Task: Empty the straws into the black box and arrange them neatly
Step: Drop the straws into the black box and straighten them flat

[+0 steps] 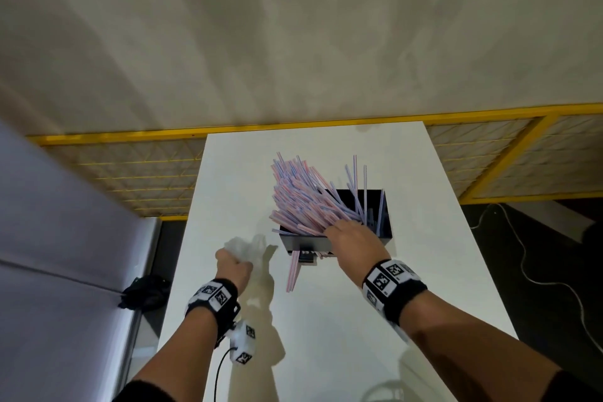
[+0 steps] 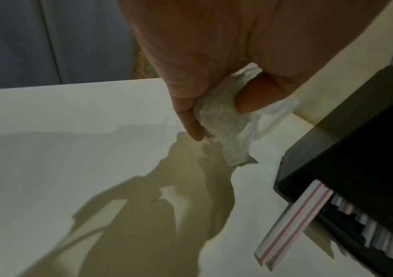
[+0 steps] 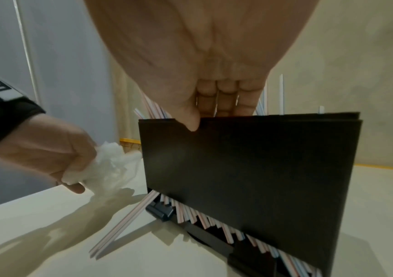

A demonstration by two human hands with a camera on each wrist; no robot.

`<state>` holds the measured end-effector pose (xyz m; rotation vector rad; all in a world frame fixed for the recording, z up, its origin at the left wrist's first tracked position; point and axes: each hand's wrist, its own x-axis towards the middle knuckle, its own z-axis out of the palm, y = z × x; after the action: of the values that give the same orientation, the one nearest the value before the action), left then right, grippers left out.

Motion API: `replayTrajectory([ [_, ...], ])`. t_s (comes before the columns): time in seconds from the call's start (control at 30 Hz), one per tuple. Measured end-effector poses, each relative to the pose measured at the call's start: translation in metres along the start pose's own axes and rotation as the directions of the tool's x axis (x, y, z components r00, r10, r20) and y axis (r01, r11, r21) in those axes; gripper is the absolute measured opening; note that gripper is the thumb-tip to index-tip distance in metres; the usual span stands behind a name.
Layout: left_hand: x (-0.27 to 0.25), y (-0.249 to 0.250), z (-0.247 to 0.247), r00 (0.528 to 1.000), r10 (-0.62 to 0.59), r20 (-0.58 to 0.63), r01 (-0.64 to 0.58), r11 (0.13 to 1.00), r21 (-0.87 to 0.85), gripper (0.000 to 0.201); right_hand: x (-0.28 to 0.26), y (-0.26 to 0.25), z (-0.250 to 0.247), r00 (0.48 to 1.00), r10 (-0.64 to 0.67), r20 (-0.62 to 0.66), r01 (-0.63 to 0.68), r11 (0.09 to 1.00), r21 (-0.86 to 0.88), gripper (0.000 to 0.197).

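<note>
A black box (image 1: 305, 242) stands on the white table (image 1: 326, 343), stuffed with striped pink-and-blue straws (image 1: 300, 196) that fan out up and to the left above its rim. My right hand (image 1: 350, 233) reaches over the near wall, fingers straight down among the straws, thumb (image 3: 190, 121) outside on the front wall (image 3: 261, 168). Two straws (image 1: 293, 271) poke from the low slot at the box's base onto the table, and other straw ends (image 3: 214, 223) show there. Left of the box, my left hand (image 1: 233, 266) grips a crumpled clear plastic wrapper (image 2: 235, 148).
The table's left edge (image 1: 182, 238) runs close to my left hand. A grey panel (image 1: 65, 222) stands at the left, a black cloth (image 1: 146, 290) lies on the floor below it. Yellow mesh fencing (image 1: 130, 173) crosses behind; a cable (image 1: 538, 271) trails at the right.
</note>
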<state>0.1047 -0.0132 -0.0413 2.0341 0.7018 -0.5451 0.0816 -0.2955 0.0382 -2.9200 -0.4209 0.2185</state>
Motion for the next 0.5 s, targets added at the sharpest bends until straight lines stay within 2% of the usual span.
replayTrajectory([
  [0.13, 0.007, 0.012, 0.01, 0.992, 0.078, -0.098, -0.071, 0.995, 0.075, 0.061, -0.009, 0.001, -0.004, 0.999, -0.001, 0.036, 0.0, 1.0, 0.018, 0.032],
  [0.3, 0.014, 0.011, 0.019, 0.998, 0.062, -0.013, -0.063, 0.997, -0.036, 0.077, -0.032, -0.003, -0.002, 0.998, -0.015, 0.062, 0.013, 1.0, 0.027, 0.034],
  [0.5, 0.015, 0.007, 0.032, 0.994, 0.089, 0.067, -0.082, 0.992, -0.097, 0.067, -0.061, -0.014, 0.005, 0.994, -0.005, 0.106, 0.001, 0.999, 0.034, 0.035],
])
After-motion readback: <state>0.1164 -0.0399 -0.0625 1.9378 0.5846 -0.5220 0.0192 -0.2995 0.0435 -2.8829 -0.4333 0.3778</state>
